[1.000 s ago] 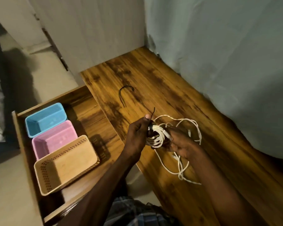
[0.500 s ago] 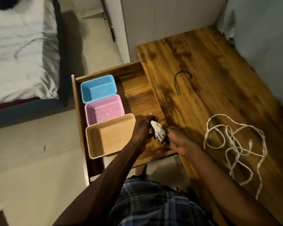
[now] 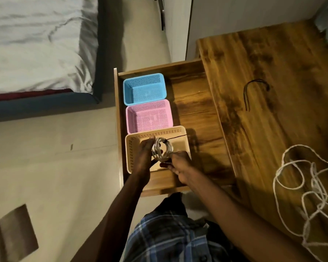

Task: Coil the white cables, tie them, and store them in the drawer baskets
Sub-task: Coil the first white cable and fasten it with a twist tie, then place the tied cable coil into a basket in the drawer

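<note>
Head view, looking down: an open wooden drawer (image 3: 195, 110) holds three baskets in a row. The blue basket (image 3: 144, 88) at the far end and the pink basket (image 3: 149, 116) in the middle show only their mesh floors. Over the nearest beige basket (image 3: 178, 135), the left hand (image 3: 145, 155) and right hand (image 3: 179, 163) both grip a coiled white cable (image 3: 162, 149) bound with a black tie. On the desk (image 3: 263, 53) to the right lie a loose white cable (image 3: 311, 195) and a second black tie (image 3: 254, 91).

My single head view looks steeply down, close above the open drawer (image 3: 197, 103) at center, desk (image 3: 273, 63) toward three o'clock.
</note>
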